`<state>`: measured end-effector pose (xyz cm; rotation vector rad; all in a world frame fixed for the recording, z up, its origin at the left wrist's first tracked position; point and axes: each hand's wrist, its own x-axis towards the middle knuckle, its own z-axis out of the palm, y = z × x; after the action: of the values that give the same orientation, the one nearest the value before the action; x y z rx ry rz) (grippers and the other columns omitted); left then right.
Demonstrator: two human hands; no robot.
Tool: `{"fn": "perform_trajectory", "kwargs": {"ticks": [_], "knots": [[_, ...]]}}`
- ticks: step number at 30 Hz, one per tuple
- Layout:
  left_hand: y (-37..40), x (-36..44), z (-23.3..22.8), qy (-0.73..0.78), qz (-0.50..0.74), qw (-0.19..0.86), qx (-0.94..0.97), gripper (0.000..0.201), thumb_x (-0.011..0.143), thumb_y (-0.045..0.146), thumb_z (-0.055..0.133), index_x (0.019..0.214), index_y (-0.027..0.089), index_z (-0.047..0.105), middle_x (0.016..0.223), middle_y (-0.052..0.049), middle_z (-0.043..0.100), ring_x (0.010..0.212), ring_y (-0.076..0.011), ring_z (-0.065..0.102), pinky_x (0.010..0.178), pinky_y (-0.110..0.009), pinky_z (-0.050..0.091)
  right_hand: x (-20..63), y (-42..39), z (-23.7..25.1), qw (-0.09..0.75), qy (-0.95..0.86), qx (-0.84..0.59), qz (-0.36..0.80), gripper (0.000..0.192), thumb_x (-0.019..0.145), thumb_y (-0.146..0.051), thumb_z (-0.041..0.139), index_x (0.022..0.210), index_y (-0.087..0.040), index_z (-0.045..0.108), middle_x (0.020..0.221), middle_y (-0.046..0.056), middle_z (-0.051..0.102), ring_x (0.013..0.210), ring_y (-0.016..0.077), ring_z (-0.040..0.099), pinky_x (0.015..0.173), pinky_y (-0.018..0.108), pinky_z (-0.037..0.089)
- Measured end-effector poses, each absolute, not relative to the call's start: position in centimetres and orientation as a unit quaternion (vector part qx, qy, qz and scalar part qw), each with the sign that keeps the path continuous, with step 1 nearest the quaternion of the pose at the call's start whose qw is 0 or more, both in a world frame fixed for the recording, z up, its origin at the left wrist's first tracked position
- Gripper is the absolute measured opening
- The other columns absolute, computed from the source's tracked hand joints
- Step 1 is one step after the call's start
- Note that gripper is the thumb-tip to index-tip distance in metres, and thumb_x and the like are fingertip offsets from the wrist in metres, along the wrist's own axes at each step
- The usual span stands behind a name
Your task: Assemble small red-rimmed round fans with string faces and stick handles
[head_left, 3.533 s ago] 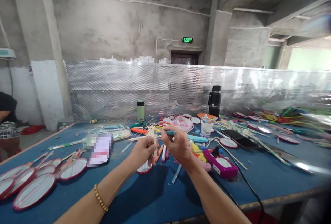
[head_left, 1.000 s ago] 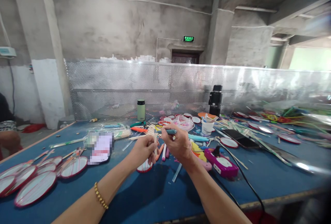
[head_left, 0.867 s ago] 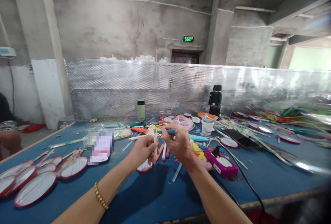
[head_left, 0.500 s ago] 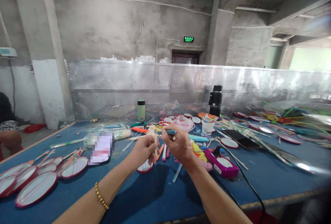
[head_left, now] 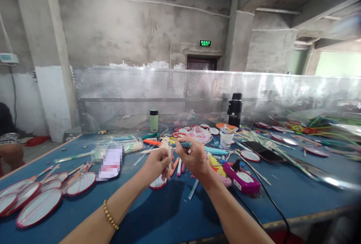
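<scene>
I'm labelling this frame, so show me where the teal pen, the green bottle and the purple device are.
teal pen [head_left: 186, 144]: head view, on its barrel beside the right hand.
green bottle [head_left: 153, 122]: head view, mid body.
purple device [head_left: 243, 181]: head view, top face.

- Round fans [head_left: 42, 199] lie at the left of the worktop [head_left: 169, 214].
- A flask [head_left: 153, 120] stands behind the hands.
- A glue gun [head_left: 242, 180] lies to their right.

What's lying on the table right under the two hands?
Under the left hand a small red-rimmed disc shows partly on the blue table. Under the right hand, pink and orange markers show; their far ends are covered.
</scene>
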<state>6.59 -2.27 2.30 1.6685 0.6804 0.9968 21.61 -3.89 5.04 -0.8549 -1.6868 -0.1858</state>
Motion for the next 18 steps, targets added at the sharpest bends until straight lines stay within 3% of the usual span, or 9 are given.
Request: {"fn": "perform_trajectory", "kwargs": {"ticks": [18], "knots": [[-2.53, 6.6, 2.52, 0.29, 0.412, 0.513, 0.695, 0.024, 0.078, 0.039, 0.056, 0.073, 0.018, 0.046, 0.05, 0.002, 0.057, 0.036, -0.0121, 0.057, 0.031, -0.017, 0.036, 21.63, -3.76, 5.04, 0.593, -0.712, -0.366, -0.085, 0.016, 0.083, -0.021, 0.052, 0.07, -0.017, 0.06, 0.062, -0.001, 0.058, 0.051, 0.0088, 0.046, 0.052, 0.021, 0.038]]}}
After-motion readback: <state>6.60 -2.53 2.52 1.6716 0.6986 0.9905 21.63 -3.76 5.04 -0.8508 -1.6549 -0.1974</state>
